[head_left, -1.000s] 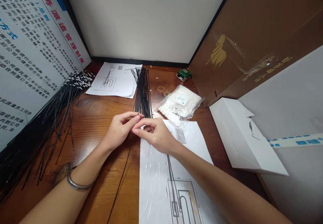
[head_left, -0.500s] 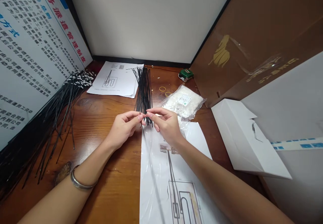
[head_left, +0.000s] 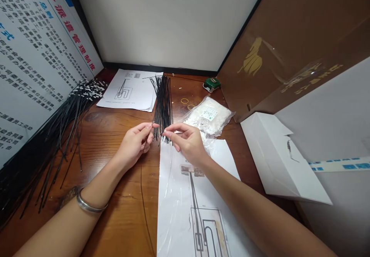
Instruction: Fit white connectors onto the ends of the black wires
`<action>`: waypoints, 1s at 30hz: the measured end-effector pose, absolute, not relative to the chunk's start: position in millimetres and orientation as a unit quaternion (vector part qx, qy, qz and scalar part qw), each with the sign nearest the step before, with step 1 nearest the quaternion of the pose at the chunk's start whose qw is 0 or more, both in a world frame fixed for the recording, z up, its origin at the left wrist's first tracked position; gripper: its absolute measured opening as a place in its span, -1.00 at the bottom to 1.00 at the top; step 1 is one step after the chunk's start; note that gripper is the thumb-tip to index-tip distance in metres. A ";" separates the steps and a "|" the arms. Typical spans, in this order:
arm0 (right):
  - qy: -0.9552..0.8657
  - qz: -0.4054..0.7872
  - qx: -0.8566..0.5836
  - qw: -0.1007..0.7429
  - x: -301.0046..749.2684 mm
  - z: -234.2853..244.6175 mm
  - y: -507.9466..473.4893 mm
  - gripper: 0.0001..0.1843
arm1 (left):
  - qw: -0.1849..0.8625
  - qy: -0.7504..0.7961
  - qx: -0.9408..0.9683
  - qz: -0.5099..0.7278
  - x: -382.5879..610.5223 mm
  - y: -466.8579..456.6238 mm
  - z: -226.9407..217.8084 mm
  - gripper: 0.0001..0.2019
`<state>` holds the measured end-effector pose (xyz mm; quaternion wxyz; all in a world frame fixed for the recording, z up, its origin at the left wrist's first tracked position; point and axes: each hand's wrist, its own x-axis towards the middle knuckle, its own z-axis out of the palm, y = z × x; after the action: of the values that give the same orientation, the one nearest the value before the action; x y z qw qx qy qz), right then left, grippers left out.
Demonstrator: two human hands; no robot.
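Observation:
My left hand (head_left: 135, 144) pinches a thin black wire (head_left: 142, 199) between thumb and forefinger. The wire's long tail hangs below the hand and curves down past the left edge of the printed sheet. My right hand (head_left: 188, 142) is closed in a pinch a short way to the right; whatever sits between its fingertips is too small to make out. Just beyond both hands lies a bundle of black wires (head_left: 163, 98), its near ends close to my fingers. Under my right forearm is the printed sheet (head_left: 173, 210) with a wiring drawing, in clear plastic.
A clear bag of small white parts (head_left: 212, 116) lies right of the bundle, near yellow rubber bands (head_left: 184, 101) and a green tape measure (head_left: 211, 84). More white-tipped wires (head_left: 69, 118) fill the left side. Papers (head_left: 130, 91) lie behind; a white folded box (head_left: 277, 156) stands right.
My hands have moved apart: the left has drawn away to the left with its wire, whose tail has swung from over the sheet to the bare wood. The right has hardly moved.

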<state>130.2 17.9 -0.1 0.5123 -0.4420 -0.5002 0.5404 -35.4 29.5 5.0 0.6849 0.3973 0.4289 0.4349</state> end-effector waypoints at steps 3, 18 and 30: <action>-0.591 0.636 -0.387 0.309 129.4 17.0 6.8 -0.91 | 0.690 0.438 0.376 0.437 -35.8 30.6 9.1 -0.76; -0.476 0.573 -0.433 0.508 127.3 9.1 15.5 -0.78 | 0.598 0.445 0.531 0.403 -30.8 22.1 4.1 -0.71; -0.487 0.518 -0.463 0.530 128.0 -13.0 22.7 -0.83 | 0.567 0.458 0.566 0.386 -30.9 22.0 1.0 -0.74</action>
<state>128.0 22.7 -13.0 0.5295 -0.4626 -0.4867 0.5184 -30.9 22.0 1.0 0.5672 0.5659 0.4576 0.3856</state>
